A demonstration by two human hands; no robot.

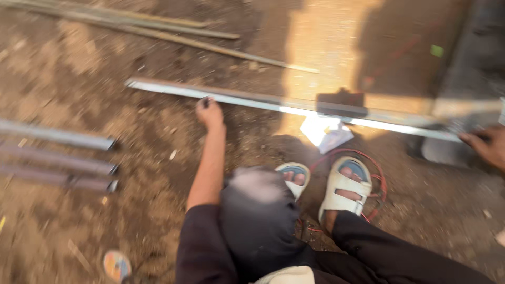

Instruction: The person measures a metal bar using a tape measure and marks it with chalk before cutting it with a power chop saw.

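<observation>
Metal bar (247,100), long and pale, lies across the dirt from nine to three o'clock. Left hand (209,112) rests curled on its left stretch, fingers bent against it. Right hand (486,145), at three o'clock, touches its far end; closure blurred, cannot tell.

Three grey metal pipes (58,158) lie side by side on the brown dirt ground (68,79) at the left edge, their cut ends pointing right. A bundle of thin, pale bamboo-like sticks (158,29) lies slanted across the top of the view, well apart from the pipes. A crumpled white paper scrap (326,134) rests near a loop of red wire (376,179), which curls around a pair of white sandals (342,186).
</observation>
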